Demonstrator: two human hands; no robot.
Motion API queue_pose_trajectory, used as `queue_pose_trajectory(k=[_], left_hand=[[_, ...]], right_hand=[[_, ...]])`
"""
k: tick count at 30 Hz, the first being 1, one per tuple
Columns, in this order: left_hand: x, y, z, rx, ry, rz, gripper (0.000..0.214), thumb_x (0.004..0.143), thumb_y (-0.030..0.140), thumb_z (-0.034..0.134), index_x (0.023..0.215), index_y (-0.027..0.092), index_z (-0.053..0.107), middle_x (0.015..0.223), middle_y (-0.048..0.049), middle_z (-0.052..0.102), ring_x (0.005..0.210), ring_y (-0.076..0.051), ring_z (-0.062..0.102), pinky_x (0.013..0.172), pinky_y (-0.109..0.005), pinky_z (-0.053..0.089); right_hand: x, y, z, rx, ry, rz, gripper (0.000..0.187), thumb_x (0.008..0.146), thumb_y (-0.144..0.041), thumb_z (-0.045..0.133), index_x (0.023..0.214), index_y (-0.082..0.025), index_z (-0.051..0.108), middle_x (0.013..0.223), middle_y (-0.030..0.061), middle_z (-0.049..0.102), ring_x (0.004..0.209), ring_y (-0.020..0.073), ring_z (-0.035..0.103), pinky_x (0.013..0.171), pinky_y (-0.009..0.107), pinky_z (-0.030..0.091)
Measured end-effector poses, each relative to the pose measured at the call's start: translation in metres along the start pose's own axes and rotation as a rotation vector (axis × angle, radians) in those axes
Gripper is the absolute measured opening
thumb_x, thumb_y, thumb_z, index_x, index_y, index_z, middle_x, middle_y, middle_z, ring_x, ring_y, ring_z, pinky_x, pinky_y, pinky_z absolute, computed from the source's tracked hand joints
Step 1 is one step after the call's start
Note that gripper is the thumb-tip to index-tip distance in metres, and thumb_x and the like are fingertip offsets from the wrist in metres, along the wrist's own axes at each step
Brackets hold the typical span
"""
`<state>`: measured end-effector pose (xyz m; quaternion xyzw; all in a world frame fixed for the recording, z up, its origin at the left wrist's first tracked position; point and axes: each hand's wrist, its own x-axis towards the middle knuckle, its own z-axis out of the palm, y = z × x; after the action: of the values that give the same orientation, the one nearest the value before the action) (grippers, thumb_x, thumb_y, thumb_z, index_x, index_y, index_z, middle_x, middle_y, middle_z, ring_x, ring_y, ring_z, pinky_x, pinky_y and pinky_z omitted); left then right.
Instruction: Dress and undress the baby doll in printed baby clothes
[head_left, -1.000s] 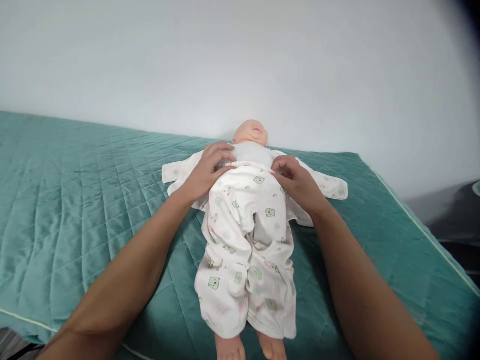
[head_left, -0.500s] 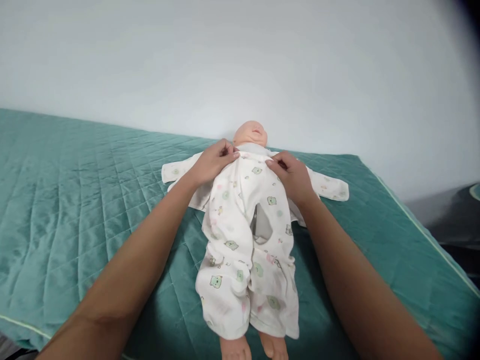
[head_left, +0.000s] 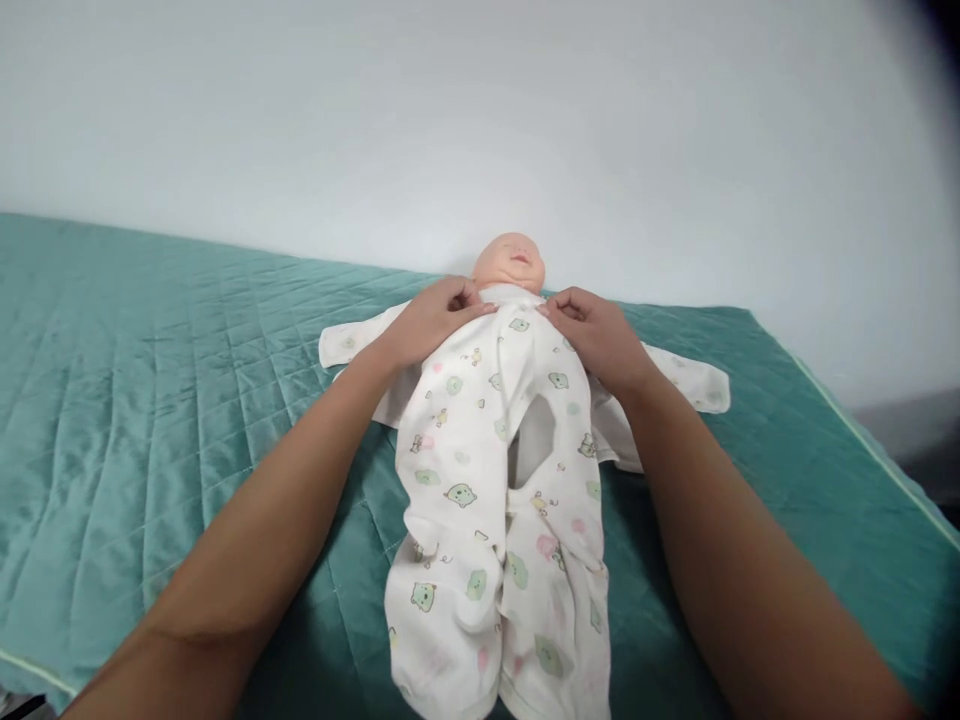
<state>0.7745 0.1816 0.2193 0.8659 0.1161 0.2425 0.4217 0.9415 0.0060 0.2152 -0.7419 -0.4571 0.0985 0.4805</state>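
A baby doll (head_left: 511,258) lies on its back on a teal quilted bed (head_left: 150,400), head toward the wall. It wears white printed trousers (head_left: 480,500), whose waistband sits high on the chest, just under the chin. An open white printed top (head_left: 697,385) is spread beneath it, sleeves out to both sides. My left hand (head_left: 435,320) pinches the waistband at the doll's left-of-frame shoulder. My right hand (head_left: 592,335) pinches the waistband on the other side. The doll's feet are out of view.
A plain pale wall (head_left: 480,120) rises right behind the doll's head. The bed's right edge with light piping (head_left: 870,440) runs diagonally at the right, and a dark floor (head_left: 915,450) lies beyond it.
Both hands have pulled the trousers' waistband up from the doll's belly to just under its chin, covering the white chest. The view dropped closer and the feet left the frame.
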Motion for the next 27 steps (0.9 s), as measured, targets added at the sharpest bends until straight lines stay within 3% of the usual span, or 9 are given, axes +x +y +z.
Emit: queue_pose_trajectory(k=[3, 7, 10, 13, 17, 22, 27], left_hand=[[-0.002, 0.003, -0.003, 0.118, 0.024, 0.064, 0.029, 0.09, 0.04, 0.063, 0.074, 0.02, 0.051, 0.096, -0.0052, 0.059, 0.095, -0.021, 0.055, 0.086, -0.036, 0.045], [0.003, -0.004, -0.003, 0.182, 0.032, 0.024, 0.029, 0.093, 0.04, 0.058, 0.073, 0.021, 0.047, 0.086, -0.0038, 0.061, 0.08, -0.019, 0.055, 0.077, -0.034, 0.045], [0.012, -0.014, 0.0, 0.217, 0.086, -0.043, 0.027, 0.092, 0.034, 0.058, 0.072, 0.022, 0.044, 0.073, -0.0017, 0.059, 0.07, -0.018, 0.053, 0.076, -0.035, 0.045], [0.021, -0.023, 0.003, 0.244, 0.162, -0.07, 0.026, 0.089, 0.028, 0.061, 0.072, 0.022, 0.042, 0.066, -0.0003, 0.053, 0.071, -0.02, 0.053, 0.078, -0.037, 0.045], [0.026, -0.031, 0.007, 0.186, 0.207, -0.023, 0.026, 0.085, 0.025, 0.065, 0.072, 0.022, 0.043, 0.064, 0.0014, 0.052, 0.072, -0.018, 0.054, 0.077, -0.035, 0.046], [0.016, -0.032, 0.008, 0.099, 0.185, 0.074, 0.007, 0.085, 0.016, 0.059, 0.089, 0.021, 0.059, 0.096, -0.0037, 0.065, 0.091, -0.019, 0.061, 0.087, -0.034, 0.049], [-0.011, -0.03, 0.007, 0.211, 0.228, 0.16, 0.019, 0.089, 0.016, 0.054, 0.098, 0.023, 0.068, 0.11, -0.0063, 0.065, 0.108, -0.022, 0.06, 0.1, -0.038, 0.045]], right_hand=[[-0.004, -0.002, -0.004, -0.057, -0.014, -0.066, 0.024, 0.086, -0.045, 0.067, 0.079, -0.023, 0.061, 0.083, 0.0017, 0.063, 0.075, 0.0174, 0.054, 0.068, 0.032, 0.045], [0.0, -0.001, -0.001, -0.081, -0.008, -0.155, 0.024, 0.087, -0.043, 0.065, 0.075, -0.023, 0.058, 0.116, 0.0053, 0.065, 0.103, 0.0232, 0.058, 0.09, 0.039, 0.045], [0.007, 0.002, 0.005, -0.106, 0.048, -0.057, 0.026, 0.088, -0.04, 0.064, 0.071, -0.023, 0.055, 0.093, 0.0032, 0.067, 0.084, 0.0205, 0.057, 0.081, 0.038, 0.045], [0.016, 0.005, 0.011, -0.152, 0.132, -0.018, 0.027, 0.084, -0.037, 0.067, 0.066, -0.023, 0.053, 0.067, 0.0, 0.059, 0.066, 0.0173, 0.049, 0.066, 0.034, 0.042], [0.02, 0.007, 0.016, -0.108, 0.186, -0.023, 0.025, 0.081, -0.038, 0.069, 0.066, -0.024, 0.055, 0.068, 0.0002, 0.061, 0.065, 0.0176, 0.051, 0.063, 0.034, 0.043], [0.008, 0.007, 0.018, 0.046, 0.172, -0.008, 0.009, 0.083, -0.033, 0.068, 0.085, -0.025, 0.065, 0.088, 0.0021, 0.07, 0.084, 0.0209, 0.062, 0.081, 0.038, 0.051], [-0.022, 0.001, 0.021, 0.232, 0.19, -0.014, 0.021, 0.089, -0.032, 0.061, 0.107, -0.026, 0.068, 0.115, 0.0034, 0.071, 0.107, 0.0226, 0.065, 0.099, 0.044, 0.05]])
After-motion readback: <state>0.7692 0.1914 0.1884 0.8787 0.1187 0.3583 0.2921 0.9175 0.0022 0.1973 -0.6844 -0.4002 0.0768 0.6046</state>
